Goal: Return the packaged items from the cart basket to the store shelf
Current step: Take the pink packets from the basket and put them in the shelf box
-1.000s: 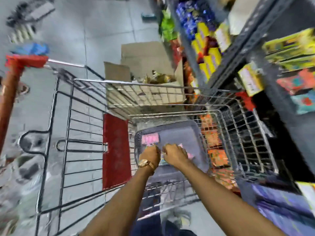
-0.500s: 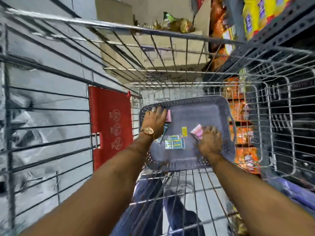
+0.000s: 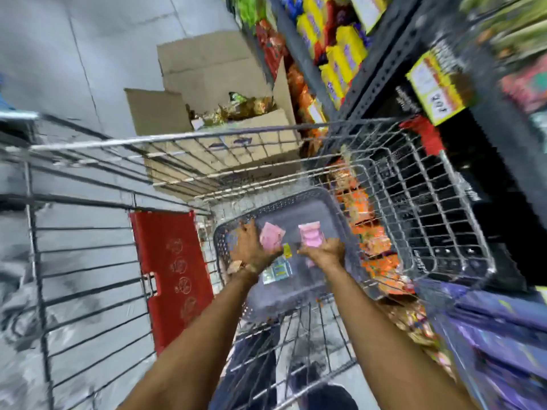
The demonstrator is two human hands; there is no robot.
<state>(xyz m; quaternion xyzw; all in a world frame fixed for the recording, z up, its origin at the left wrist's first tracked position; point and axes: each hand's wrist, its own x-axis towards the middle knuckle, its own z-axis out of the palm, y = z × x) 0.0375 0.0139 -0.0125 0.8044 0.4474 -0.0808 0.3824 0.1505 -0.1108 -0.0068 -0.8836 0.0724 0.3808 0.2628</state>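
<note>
Your left hand [image 3: 251,250] is closed around a small pink flat packet [image 3: 270,236], a little below the centre of the frame; the fingers wrap it from the left side and most of the packet shows above them. Your right hand [image 3: 322,251] holds a second pink packet [image 3: 310,235], pinched at its lower edge, so that it stands up from the fingertips. Both packets seem lifted a little above the grey perforated plastic basket [image 3: 225,247], which sits on the floor of the silver wire shopping cart [image 3: 165,140]; the picture is blurred, so I cannot tell if they still touch the basket bottom.

You take one packet in each hand, I think, to carry two in one trip and save a reach. A small yellow tag [image 3: 287,250] and a flat greenish packet [image 3: 276,272] lie between your wrists in the basket; these are not yet taken.

The dark metal store shelf [image 3: 381,63] runs along the upper right of the frame, just beside the cart, with yellow packages [image 3: 346,51] on it; the cart stands close so the reach is short. A brown cardboard box [image 3: 213,69] is on the floor at the upper middle, beyond the cart. The red plastic seat flap [image 3: 174,276] hangs at the left of the basket. Next you probably turn to the right and raise both hands over the cart rim; where the pink packets belong on the shelf is not visible.
</note>
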